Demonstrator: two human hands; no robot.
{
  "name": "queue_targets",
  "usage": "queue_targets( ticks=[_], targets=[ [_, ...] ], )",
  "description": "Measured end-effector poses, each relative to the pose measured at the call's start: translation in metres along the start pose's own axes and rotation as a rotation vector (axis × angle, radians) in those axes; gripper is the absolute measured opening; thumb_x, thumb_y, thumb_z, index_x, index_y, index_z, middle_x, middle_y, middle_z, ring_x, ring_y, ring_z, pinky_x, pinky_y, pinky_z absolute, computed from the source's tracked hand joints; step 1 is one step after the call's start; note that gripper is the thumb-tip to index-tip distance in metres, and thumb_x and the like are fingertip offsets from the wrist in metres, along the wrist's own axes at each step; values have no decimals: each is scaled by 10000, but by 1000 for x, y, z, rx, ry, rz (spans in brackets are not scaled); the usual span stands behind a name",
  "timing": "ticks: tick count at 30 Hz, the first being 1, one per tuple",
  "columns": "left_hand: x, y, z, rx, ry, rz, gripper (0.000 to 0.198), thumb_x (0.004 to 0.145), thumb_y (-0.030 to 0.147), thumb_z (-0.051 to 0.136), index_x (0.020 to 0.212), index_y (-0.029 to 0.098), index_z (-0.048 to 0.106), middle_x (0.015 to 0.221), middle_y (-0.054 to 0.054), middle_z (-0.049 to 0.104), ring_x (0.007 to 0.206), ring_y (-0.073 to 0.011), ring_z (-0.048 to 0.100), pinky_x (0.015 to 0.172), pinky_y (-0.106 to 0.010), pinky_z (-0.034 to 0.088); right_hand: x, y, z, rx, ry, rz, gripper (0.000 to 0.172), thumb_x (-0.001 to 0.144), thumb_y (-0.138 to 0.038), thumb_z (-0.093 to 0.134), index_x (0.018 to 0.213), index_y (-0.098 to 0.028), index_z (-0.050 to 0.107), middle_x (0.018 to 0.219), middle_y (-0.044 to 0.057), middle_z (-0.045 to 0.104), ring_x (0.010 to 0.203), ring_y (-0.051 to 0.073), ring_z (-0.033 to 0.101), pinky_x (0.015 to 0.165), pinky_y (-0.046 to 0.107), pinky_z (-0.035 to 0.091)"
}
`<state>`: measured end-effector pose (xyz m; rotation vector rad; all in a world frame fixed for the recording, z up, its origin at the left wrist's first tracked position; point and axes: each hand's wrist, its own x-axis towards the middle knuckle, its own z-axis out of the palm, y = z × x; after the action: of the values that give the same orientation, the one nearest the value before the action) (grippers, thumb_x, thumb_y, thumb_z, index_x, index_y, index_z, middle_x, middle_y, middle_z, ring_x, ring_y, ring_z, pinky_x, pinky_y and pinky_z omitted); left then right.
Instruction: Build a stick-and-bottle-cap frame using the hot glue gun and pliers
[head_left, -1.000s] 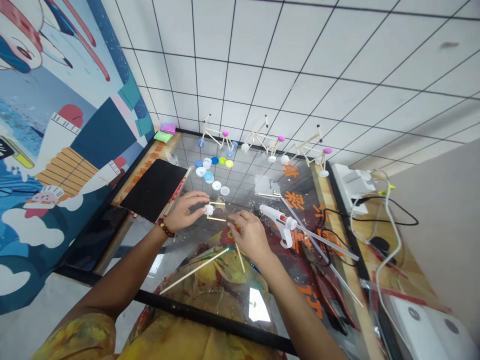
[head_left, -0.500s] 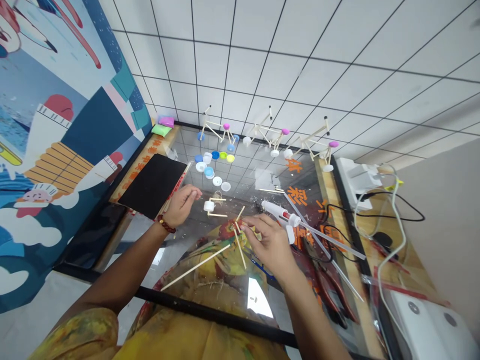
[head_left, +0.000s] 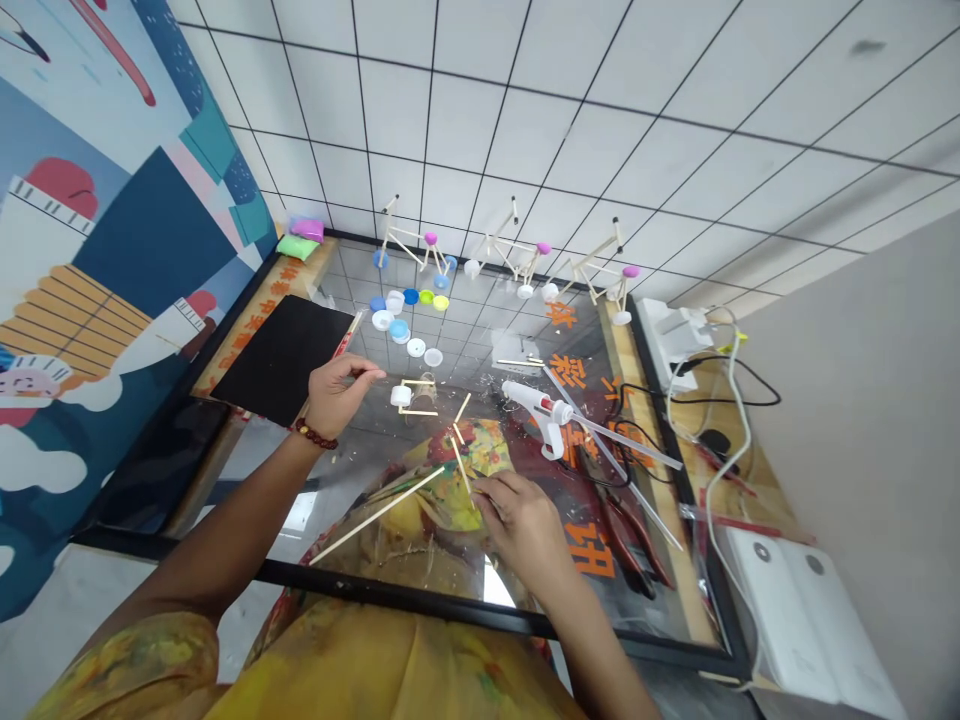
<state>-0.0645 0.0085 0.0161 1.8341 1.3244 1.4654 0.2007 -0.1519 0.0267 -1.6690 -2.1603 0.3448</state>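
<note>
Work apparently passes from cap [head_left: 401,397] to stick [head_left: 460,464], your right hand [head_left: 521,522] now at its end (pinch unclear), your left hand [head_left: 337,392] empty, fingertips together.

On my feed the counter [head_left: 469,350] is glossy, and a white glue gun [head_left: 531,397] lies on it. Left of the gun I see loose wooden sticks [head_left: 379,515] and a white cap [head_left: 401,397] touching short sticks; farther left, a black sheet [head_left: 281,355]. Beyond it to the left sit coloured bottle caps [head_left: 399,328], with three stick frames [head_left: 543,249] behind; pliers [head_left: 626,530] lie to its right, nearer my camera.
</note>
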Motion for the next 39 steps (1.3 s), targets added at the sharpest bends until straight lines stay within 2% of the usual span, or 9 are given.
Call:
queue_targets(
  ticks=[3, 7, 9, 12, 15, 18, 21, 27, 39],
  targets=[
    [-1, -3, 1, 9, 11, -11, 121, 783, 272, 704, 711, 176, 699, 697, -10, 692, 670, -133, 627, 667, -251, 496, 18, 5, -2, -45, 5, 50, 162, 914, -221, 558, 941, -231, 717, 868, 46, 705, 778, 195, 656, 692, 292, 465],
    [-3, -5, 0, 23, -44, -24, 183, 892, 281, 556, 818, 172, 684, 743, -13, 683, 621, -110, 606, 643, -239, 476, 59, 1, -2, -113, -3, 160, 188, 928, -241, 536, 940, -244, 723, 874, 43, 709, 760, 179, 657, 635, 267, 421],
    [-3, -5, -1, 18, -41, -25, 213, 926, 295, 498, 856, 176, 660, 735, -11, 667, 612, -110, 596, 646, -242, 470, 80, -4, 1, -159, -19, 248, 222, 933, -325, 532, 869, -231, 723, 853, 60, 712, 728, 185, 656, 591, 269, 389],
    [-4, -3, -3, -6, -32, -10, 272, 952, 328, 441, 788, 185, 605, 659, -7, 609, 628, -128, 573, 663, -258, 461, 105, -5, 6, -199, -82, 358, 284, 886, -435, 572, 806, -206, 719, 814, 97, 721, 711, 214, 660, 567, 277, 365],
    [-4, -1, -5, -34, -32, 19, 339, 960, 341, 405, 695, 189, 553, 672, -19, 589, 658, -138, 560, 670, -269, 458, 122, 2, 10, -116, -156, 427, 213, 828, -349, 597, 734, -207, 724, 729, 77, 720, 703, 205, 657, 571, 265, 366],
    [-4, 0, -4, 2, -59, 19, 287, 939, 321, 465, 708, 181, 563, 686, -11, 598, 665, -131, 567, 686, -265, 458, 133, 12, 11, 128, -215, 486, 148, 755, -271, 613, 704, -196, 730, 645, 24, 693, 654, 156, 638, 572, 224, 379],
    [-4, -1, -1, 33, -85, -8, 189, 914, 310, 530, 805, 176, 606, 702, -1, 623, 656, -123, 583, 676, -252, 466, 141, 15, 15, 288, -255, 523, 166, 743, -285, 610, 722, -182, 738, 584, -8, 660, 586, 123, 613, 559, 194, 394],
    [-5, -4, 2, 50, -150, 24, 157, 915, 279, 543, 860, 174, 645, 792, -24, 665, 706, -131, 609, 669, -248, 475, 154, 9, 21, 213, -249, 516, 174, 728, -284, 614, 668, -176, 736, 546, 8, 650, 602, 148, 624, 573, 216, 395],
    [-5, -6, 3, 54, -157, 66, 132, 915, 247, 553, 887, 173, 660, 840, -34, 680, 789, -145, 628, 725, -269, 491, 164, -1, 17, 185, -340, 477, 226, 742, -287, 608, 543, -197, 670, 435, -11, 549, 507, 134, 550, 549, 231, 362]
  ],
)
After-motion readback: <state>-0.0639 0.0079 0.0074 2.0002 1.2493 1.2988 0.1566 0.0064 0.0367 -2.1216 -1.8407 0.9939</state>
